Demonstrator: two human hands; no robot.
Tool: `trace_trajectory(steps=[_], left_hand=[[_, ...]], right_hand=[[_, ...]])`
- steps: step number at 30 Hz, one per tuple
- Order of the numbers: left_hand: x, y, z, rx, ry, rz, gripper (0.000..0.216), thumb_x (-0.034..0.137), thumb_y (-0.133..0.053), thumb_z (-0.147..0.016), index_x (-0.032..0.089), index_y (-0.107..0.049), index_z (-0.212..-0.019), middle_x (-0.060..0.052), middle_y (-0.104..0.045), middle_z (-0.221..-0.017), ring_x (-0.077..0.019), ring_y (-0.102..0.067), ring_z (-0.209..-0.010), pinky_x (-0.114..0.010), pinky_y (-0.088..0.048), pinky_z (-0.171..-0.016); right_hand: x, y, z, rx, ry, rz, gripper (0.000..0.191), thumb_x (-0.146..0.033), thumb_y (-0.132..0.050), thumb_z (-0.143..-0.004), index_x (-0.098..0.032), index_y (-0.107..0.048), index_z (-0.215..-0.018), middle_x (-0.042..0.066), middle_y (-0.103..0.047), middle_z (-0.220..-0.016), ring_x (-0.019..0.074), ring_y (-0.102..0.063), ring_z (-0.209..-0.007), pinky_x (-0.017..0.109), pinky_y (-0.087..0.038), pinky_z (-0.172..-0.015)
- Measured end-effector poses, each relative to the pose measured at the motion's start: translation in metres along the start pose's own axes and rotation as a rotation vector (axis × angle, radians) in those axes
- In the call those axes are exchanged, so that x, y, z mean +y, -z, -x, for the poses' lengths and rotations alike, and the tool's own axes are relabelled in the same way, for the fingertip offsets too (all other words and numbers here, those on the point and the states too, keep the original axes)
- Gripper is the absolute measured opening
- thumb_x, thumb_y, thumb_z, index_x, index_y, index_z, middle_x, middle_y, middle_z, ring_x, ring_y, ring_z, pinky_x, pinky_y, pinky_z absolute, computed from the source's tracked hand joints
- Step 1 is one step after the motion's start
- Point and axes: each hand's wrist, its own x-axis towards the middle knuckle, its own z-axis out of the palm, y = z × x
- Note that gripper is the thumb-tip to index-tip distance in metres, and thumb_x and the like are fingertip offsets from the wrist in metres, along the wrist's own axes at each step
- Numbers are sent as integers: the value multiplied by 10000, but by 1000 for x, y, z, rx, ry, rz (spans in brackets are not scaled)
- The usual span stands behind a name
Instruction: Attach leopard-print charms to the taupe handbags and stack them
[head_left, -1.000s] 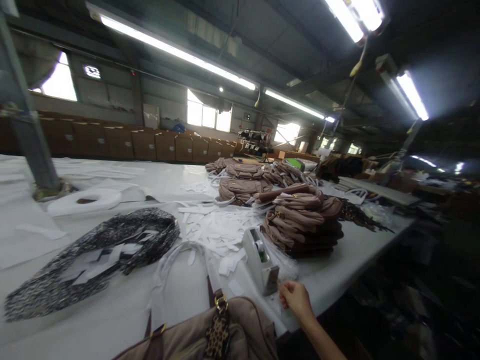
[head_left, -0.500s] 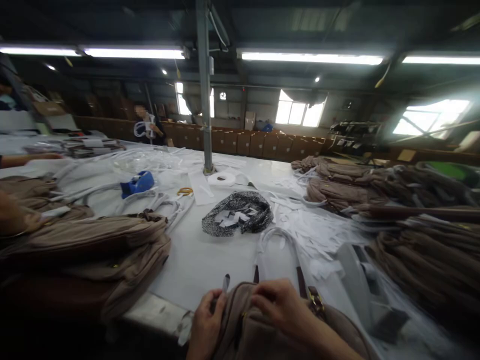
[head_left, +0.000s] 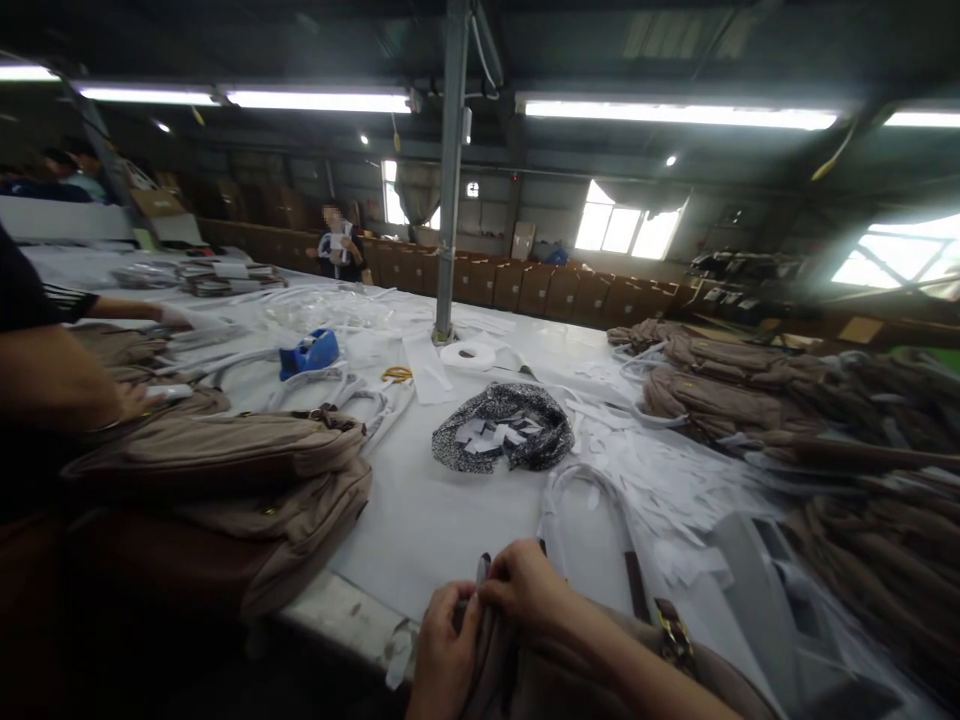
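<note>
A taupe fabric bag [head_left: 600, 672] lies at the table's front edge, close to my body, its pale wrapped handle [head_left: 589, 475] standing up behind it. My left hand [head_left: 446, 640] is closed at the bag's left edge, thumb against fingers. From its grip sticks up a small, flat, dark-tipped strip [head_left: 482, 570], whose kind I cannot make out. My right hand [head_left: 529, 590] is pinched right beside the left fingertips, over the same edge of the bag. What it pinches is hidden. A gold buckle [head_left: 673, 632] on a brown strap sits near my right forearm.
A black-and-white speckled pouch [head_left: 502, 395] holds paper scraps. Left of it are stacked bags [head_left: 247, 455], a blue tape dispenser [head_left: 309, 352], yellow-handled scissors [head_left: 397, 374] and a co-worker's arm [head_left: 60, 375]. A grey dispenser [head_left: 772, 590] and bag piles [head_left: 720, 400] stand right. A post [head_left: 450, 180] rises behind.
My right hand has moved left from the bag's top to meet my left fingertips at the strip. The view has turned left, bringing more of the co-worker into sight.
</note>
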Motion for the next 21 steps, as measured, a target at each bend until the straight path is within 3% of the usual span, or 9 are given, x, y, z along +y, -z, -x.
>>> trace_trajectory(steps=[6, 12, 17, 21], left_hand=[[6, 4, 1, -14, -17, 37, 267, 417, -476, -824, 199, -627, -854, -66, -675, -870, -219, -628, -858, -315, -507, -779], [8, 5, -1, -61, 41, 126, 315, 459, -473, -821, 184, -617, -876, -71, -680, -901, -220, -628, -877, -304, -502, -784], [5, 0, -3, 63, 167, 172, 396, 535, -567, -747, 180, -599, -919, -41, -706, -789, -203, -654, -712, -290, -514, -677], [0, 0, -4, 7, 121, 186, 343, 502, -556, -775, 187, -632, -886, -50, -715, -874, -220, -652, -864, -297, -499, -793]], right_hand=[[-2, 4, -2, -74, -6, -72, 142, -170, -556, -627, -107, -681, -605, -56, -433, -455, 66, -365, -451, 166, -232, -394], [2, 0, 3, -40, 41, -68, 151, -139, -493, -643, -110, -607, -548, -65, -365, -468, 56, -307, -455, 170, -189, -389], [8, -3, 1, -10, 99, 0, 148, -136, -494, -647, -116, -571, -522, -69, -320, -477, 55, -297, -472, 170, -180, -404], [7, -1, 1, -1, 152, 104, 153, -144, -504, -656, -114, -591, -534, -65, -349, -448, 62, -309, -468, 181, -173, -419]])
